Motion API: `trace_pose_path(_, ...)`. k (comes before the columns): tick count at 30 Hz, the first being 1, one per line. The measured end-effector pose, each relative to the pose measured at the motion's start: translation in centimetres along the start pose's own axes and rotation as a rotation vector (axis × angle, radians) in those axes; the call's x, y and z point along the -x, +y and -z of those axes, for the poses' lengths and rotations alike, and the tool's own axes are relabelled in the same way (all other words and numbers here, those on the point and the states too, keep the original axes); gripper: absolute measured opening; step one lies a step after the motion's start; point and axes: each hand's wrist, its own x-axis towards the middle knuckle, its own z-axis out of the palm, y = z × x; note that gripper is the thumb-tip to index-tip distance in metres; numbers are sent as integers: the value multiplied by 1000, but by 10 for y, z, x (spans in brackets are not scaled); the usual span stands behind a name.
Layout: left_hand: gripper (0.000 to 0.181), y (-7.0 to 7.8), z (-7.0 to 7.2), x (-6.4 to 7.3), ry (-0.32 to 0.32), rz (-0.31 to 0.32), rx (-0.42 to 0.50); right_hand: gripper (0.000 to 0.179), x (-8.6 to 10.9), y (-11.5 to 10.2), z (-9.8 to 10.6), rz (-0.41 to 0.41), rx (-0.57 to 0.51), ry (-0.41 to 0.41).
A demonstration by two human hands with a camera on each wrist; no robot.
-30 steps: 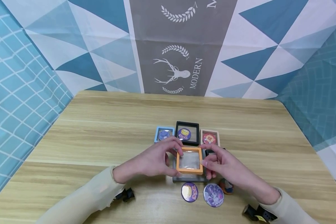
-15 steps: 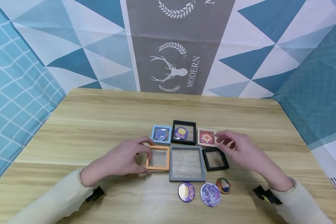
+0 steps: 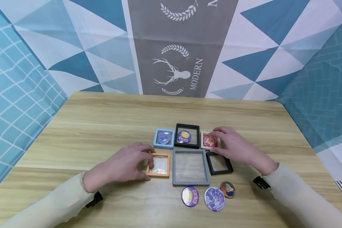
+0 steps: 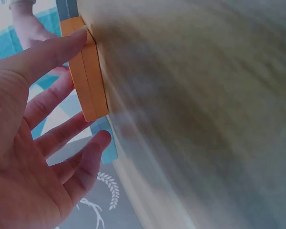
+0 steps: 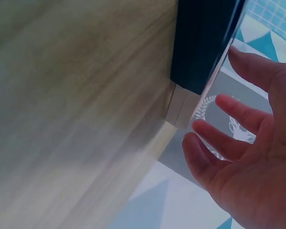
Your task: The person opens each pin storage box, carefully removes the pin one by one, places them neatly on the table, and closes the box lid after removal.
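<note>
My left hand (image 3: 125,163) grips the left side of an orange square display frame (image 3: 168,166), thumb at its near edge and fingers beyond it. This frame (image 4: 89,71) has a clear film window and lies on the table. My right hand (image 3: 236,147) spreads over a pale pink display frame (image 3: 201,140) containing a red round badge (image 3: 210,141). In the right wrist view, loosely bent fingers (image 5: 238,114) hover near that pale frame (image 5: 182,107), without a visible grip. Between the hands lies a larger grey display frame (image 3: 174,167) with no badge inside.
A light blue frame (image 3: 163,146) and a black frame (image 3: 187,145), each with a badge, stand in the back row. A smaller black frame (image 3: 222,172) lies right of the grey one. In front are a yellow-and-purple badge (image 3: 190,196), a purple badge (image 3: 214,199) and an orange-brown badge (image 3: 227,189).
My left hand has carried the orange frame from above the grey frame to the table at its left. The right hand let go of it, moved right, then came over the pale pink frame.
</note>
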Motion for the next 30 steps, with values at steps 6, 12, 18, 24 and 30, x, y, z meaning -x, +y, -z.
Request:
trace_pose_path(6, 29, 2, -3, -2, -19, 13, -3, 55, -8, 1, -1, 26, 16, -47)
trace_pose_path(12, 38, 2, -3, -3, -29, 3, 7, 68, -14, 7, -1, 7, -7, -97)
trace_pose_path(18, 60, 3, 4, -3, -86, 2, 38, 72, -17, 14, -1, 12, 22, -72)
trace_pose_path(24, 74, 3, 18, -6, -77, 8, 31, 69, -12, 14, 5, -21, 71, -7)
trace_pose_path(30, 72, 12, 27, -20, 11, -33, 8, 62, -2, 0, 10, 43, -29, 70)
